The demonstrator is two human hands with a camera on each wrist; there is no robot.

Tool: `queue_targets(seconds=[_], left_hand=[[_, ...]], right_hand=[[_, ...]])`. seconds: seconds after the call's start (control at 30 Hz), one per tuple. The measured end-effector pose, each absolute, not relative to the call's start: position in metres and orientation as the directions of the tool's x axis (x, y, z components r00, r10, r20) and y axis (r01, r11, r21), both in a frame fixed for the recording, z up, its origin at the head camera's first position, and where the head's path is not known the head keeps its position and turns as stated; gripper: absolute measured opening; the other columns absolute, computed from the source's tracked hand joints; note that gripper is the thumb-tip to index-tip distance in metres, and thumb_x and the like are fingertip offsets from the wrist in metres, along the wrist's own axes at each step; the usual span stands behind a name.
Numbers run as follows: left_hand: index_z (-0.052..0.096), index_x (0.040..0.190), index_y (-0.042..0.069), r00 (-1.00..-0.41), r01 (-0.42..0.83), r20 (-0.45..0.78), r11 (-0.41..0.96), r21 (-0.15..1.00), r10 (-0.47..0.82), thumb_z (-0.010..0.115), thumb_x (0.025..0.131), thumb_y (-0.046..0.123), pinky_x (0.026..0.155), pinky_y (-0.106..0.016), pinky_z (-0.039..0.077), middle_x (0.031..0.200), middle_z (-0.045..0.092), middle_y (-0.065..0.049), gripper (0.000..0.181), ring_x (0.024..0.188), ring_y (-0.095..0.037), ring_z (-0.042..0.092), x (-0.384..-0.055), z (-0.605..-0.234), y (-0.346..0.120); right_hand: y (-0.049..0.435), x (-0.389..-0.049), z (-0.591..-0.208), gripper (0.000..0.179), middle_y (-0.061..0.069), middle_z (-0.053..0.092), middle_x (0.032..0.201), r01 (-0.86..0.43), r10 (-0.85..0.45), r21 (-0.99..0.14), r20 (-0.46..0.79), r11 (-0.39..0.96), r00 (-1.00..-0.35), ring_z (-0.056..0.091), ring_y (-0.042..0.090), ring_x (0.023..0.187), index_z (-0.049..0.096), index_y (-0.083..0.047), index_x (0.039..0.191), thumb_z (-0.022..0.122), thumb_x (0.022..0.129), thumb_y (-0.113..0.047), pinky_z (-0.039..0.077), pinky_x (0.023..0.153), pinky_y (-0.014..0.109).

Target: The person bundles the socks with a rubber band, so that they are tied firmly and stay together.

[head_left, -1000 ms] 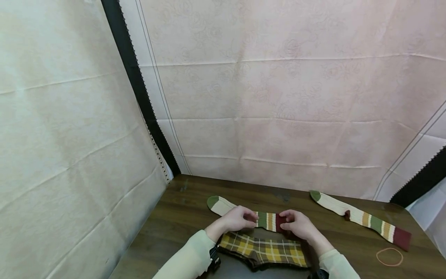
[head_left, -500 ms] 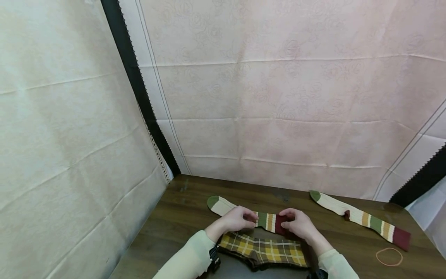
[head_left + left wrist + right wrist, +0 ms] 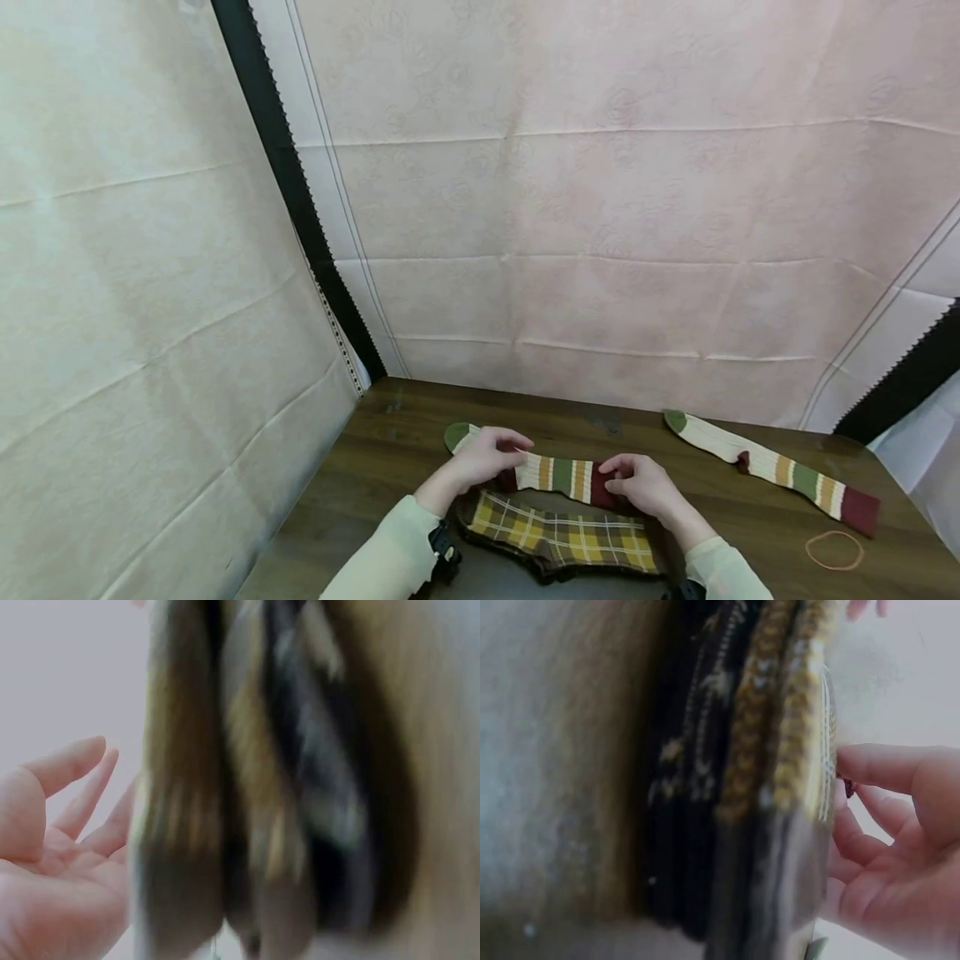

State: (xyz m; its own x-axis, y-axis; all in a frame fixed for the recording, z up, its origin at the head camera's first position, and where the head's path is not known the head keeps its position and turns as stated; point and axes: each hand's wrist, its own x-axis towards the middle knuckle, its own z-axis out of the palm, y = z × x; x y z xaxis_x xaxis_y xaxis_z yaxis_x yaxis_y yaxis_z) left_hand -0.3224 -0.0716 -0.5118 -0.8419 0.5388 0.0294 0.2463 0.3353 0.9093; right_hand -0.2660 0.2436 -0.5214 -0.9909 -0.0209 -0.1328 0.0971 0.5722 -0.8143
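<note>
A long striped sock [image 3: 561, 473] lies across the table in the head view. Its green toe [image 3: 454, 435] points left and its dark red cuff [image 3: 602, 487] right. My right hand [image 3: 647, 485] pinches that cuff; a bit of dark red shows between thumb and fingers [image 3: 881, 766] in the right wrist view. Over the foot part is my left hand [image 3: 480, 458], its fingers [image 3: 81, 796] spread apart from the thumb with nothing between them in the left wrist view. Nearer me lie yellow-and-brown plaid socks [image 3: 558, 532], stacked in layers; their edges block much of both wrist views.
A matching striped sock [image 3: 772, 465] lies slanted at the right of the brown table [image 3: 360, 492]. Close to its cuff is a thin orange-pink elastic band [image 3: 834, 550]. Pale fabric walls [image 3: 600, 208] rise behind and at the left.
My left hand has shifted left along the sock, uncovering more cream and tan stripes and the dark red heel. The right hand has stayed at the cuff.
</note>
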Motion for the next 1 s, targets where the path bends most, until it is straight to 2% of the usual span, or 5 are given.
queue_targets(seconds=[0.13, 0.23, 0.4, 0.67, 1.0], left_hand=[[0.075, 0.127, 0.0, -0.898, 0.285, 0.122, 0.347, 0.894, 0.423, 0.07, 0.104, 0.008, 0.084, -0.041, 0.057, 0.122, 0.073, -0.018, 0.025, 0.106, -0.028, 0.068, -0.335, -0.513, -0.1], [0.077, 0.121, -0.001, -0.928, 0.319, 0.187, 0.43, 0.844, 0.321, 0.071, 0.1, 0.004, 0.083, -0.038, 0.054, 0.119, 0.073, -0.02, 0.022, 0.104, -0.03, 0.067, -0.344, -0.52, -0.119], [0.078, 0.117, 0.001, -0.957, 0.285, 0.2, 0.553, 0.783, 0.211, 0.075, 0.096, 0.001, 0.084, -0.043, 0.052, 0.117, 0.068, -0.017, 0.021, 0.1, -0.03, 0.063, -0.354, -0.535, -0.143], [0.076, 0.117, 0.0, -0.97, 0.222, 0.124, 0.553, 0.803, 0.208, 0.075, 0.095, -0.002, 0.081, -0.04, 0.052, 0.111, 0.072, -0.012, 0.022, 0.092, -0.022, 0.061, -0.362, -0.542, -0.153], [0.08, 0.112, 0.003, -0.978, 0.189, 0.094, 0.604, 0.774, 0.185, 0.071, 0.099, 0.0, 0.09, -0.048, 0.056, 0.11, 0.074, -0.01, 0.015, 0.103, -0.028, 0.067, -0.365, -0.538, -0.151]], right_hand=[[0.247, -0.265, -0.524, 0.015, 0.007, 0.058, 0.09, 0.11, -0.017, -0.83, -0.143, 0.547, -0.99, 0.054, 0.023, 0.08, 0.075, -0.005, 0.109, 0.074, 0.096, 0.001, 0.048, 0.067, 0.037], [0.25, -0.265, -0.526, 0.016, 0.008, 0.059, 0.091, 0.127, -0.01, -0.84, -0.156, 0.528, -0.988, 0.054, 0.024, 0.081, 0.074, -0.005, 0.11, 0.072, 0.096, 0.004, 0.049, 0.068, 0.037], [0.254, -0.266, -0.528, 0.017, 0.009, 0.066, 0.095, 0.126, -0.02, -0.843, -0.16, 0.523, -0.987, 0.056, 0.025, 0.084, 0.074, -0.005, 0.11, 0.069, 0.097, 0.005, 0.049, 0.069, 0.037], [0.253, -0.266, -0.527, 0.016, 0.007, 0.07, 0.1, 0.105, -0.042, -0.824, -0.154, 0.557, -0.987, 0.059, 0.023, 0.087, 0.076, -0.005, 0.11, 0.069, 0.098, 0.003, 0.049, 0.072, 0.038], [0.25, -0.266, -0.524, 0.024, 0.008, 0.071, 0.101, 0.087, -0.086, -0.808, -0.168, 0.583, -0.982, 0.064, 0.023, 0.091, 0.077, -0.003, 0.113, 0.076, 0.09, 0.004, 0.055, 0.076, 0.04]])
